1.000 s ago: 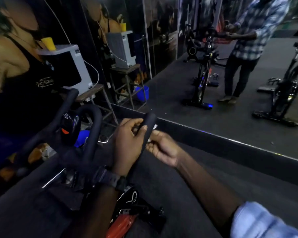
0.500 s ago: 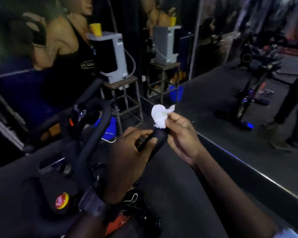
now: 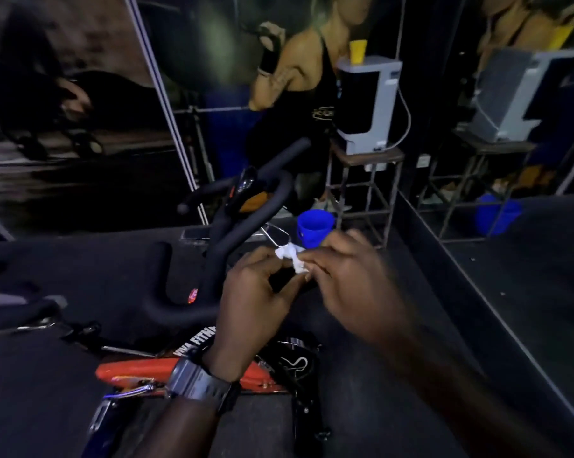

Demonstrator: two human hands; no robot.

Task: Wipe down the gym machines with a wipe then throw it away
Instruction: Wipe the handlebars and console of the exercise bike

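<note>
A black spin bike stands under me, with curved handlebars (image 3: pixel 246 226) and an orange frame (image 3: pixel 137 371). My left hand (image 3: pixel 256 299), a watch on its wrist, is curled around the dark end of the near handlebar grip (image 3: pixel 284 280). My right hand (image 3: pixel 355 282) pinches a crumpled white wipe (image 3: pixel 292 257) right above that grip end. The fingertips of my left hand touch the wipe as well. Both hands are blurred by motion.
A blue bucket (image 3: pixel 313 226) sits on the floor behind the hands. A grey water dispenser (image 3: pixel 371 100) with a yellow cup (image 3: pixel 357 51) on it stands on a metal stool (image 3: pixel 368 180). A wall mirror (image 3: pixel 510 133) runs along the right, a poster wall along the back.
My view has swung left and down, and the other person has gone out of sight. The wipe has come from behind the grip end to sit bunched between both hands' fingertips.
</note>
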